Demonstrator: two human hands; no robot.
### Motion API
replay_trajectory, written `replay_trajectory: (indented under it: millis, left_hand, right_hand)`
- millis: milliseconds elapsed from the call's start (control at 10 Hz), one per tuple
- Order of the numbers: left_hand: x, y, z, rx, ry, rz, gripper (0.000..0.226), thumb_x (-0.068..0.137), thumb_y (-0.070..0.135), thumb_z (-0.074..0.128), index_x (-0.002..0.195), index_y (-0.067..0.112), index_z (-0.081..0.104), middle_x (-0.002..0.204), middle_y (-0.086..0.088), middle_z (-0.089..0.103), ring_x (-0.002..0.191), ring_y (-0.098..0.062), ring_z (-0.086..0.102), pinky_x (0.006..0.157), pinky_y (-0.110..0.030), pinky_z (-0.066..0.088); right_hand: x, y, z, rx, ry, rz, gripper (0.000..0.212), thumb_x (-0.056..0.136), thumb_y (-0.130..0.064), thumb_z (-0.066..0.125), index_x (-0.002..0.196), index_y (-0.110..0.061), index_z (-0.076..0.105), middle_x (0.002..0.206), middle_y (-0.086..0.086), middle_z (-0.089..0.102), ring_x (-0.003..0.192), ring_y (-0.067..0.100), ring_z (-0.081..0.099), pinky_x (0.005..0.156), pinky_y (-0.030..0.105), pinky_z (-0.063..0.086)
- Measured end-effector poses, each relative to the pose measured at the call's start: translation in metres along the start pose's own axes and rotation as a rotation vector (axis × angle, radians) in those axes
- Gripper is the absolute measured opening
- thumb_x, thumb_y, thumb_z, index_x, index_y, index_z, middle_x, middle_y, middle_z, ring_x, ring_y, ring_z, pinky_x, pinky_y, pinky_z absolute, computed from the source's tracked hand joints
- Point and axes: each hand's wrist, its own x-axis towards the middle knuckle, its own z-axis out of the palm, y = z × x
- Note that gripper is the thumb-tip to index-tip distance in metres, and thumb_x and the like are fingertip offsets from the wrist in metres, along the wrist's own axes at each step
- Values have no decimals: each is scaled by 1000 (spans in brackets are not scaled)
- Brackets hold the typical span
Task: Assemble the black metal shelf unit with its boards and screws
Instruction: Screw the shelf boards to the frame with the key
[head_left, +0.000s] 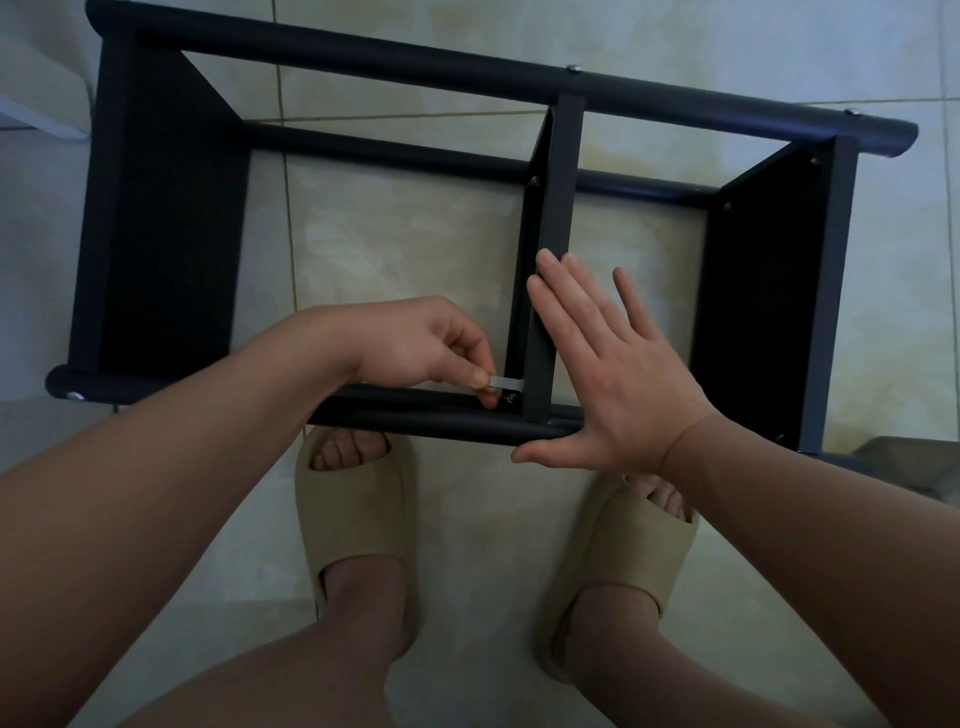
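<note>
The black metal shelf unit (332, 47) lies on its side on the tiled floor, with three dark boards standing between its tubes. My left hand (415, 348) pinches a small flat silver wrench (504, 383) set on a screw (511, 398) at the foot of the middle board (558, 208), where it meets the near tube (415, 415). My right hand (608, 364) lies flat with straight fingers against the middle board's right side, thumb along the near tube.
My two feet in beige slippers (358, 530) stand on the floor just under the near tube. Silver screw heads (573, 68) show on the far tube and one at the near tube's left end (75, 396). A pale object (36, 98) sits at the upper left.
</note>
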Motion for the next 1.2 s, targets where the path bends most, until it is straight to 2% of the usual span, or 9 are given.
replay_trajectory:
  millis: [100,300,400,600,700,800,900,1100,1200]
  left_hand:
    - [1,0,1,25,-23,-5,11,95,18,66,93,23,76,97,3,77,95,-13,70,96,-37,51]
    - [2,2,6,62,-55,-30,6,94,16,67,92,16,73,87,-1,74,79,-9,66,81,-29,52]
    - [1,5,5,121,-30,-41,6,94,20,69,93,22,74,88,6,74,84,-10,68,86,-31,54]
    - [1,8,2,191,31,-52,18,90,23,73,101,36,70,85,16,75,79,1,68,84,-27,53]
    - [2,9,3,198,111,-53,11,91,22,72,98,31,72,93,11,74,87,-3,68,92,-33,55]
    - [3,12,8,35,203,-11,11,93,13,67,92,23,71,97,-1,72,88,-13,66,91,-36,54]
    - [6,15,14,-238,258,-50,12,95,14,62,89,20,71,84,-1,65,79,-11,61,78,-28,55]
    - [17,16,29,-621,283,-176,9,97,20,63,91,15,67,79,1,73,74,-13,67,65,-27,52]
    - [20,12,33,-557,374,-174,8,96,24,66,94,16,70,79,4,75,73,-10,67,68,-26,51]
  right_hand:
    - [0,0,0,-1,2,2,131,73,-95,37,161,-3,6,170,13,-2,157,28,-4,123,61,11]
    - [0,1,0,-2,3,4,131,73,-95,37,161,-3,5,170,12,-3,157,28,-4,123,61,11]
    - [0,1,1,2,13,0,131,74,-94,38,161,-3,6,170,13,-1,157,28,-3,123,61,12]
    - [0,1,2,1,20,-2,131,74,-95,37,161,-3,6,170,13,-2,157,28,-4,123,61,11]
    - [-1,1,2,5,18,-1,131,73,-95,37,161,-3,6,170,12,-2,157,28,-4,123,61,11]
    - [0,1,2,8,16,-2,131,74,-95,37,161,-3,6,170,12,-2,157,28,-4,123,61,10]
    - [0,1,1,8,15,-2,131,74,-95,37,161,-3,7,170,12,-2,157,28,-4,124,60,10]
    - [-1,1,1,4,18,2,131,73,-94,38,161,-2,8,170,13,-1,157,28,-3,123,60,11]
    - [0,1,1,2,10,2,131,73,-95,37,161,-3,7,170,12,-2,157,28,-4,123,60,11]
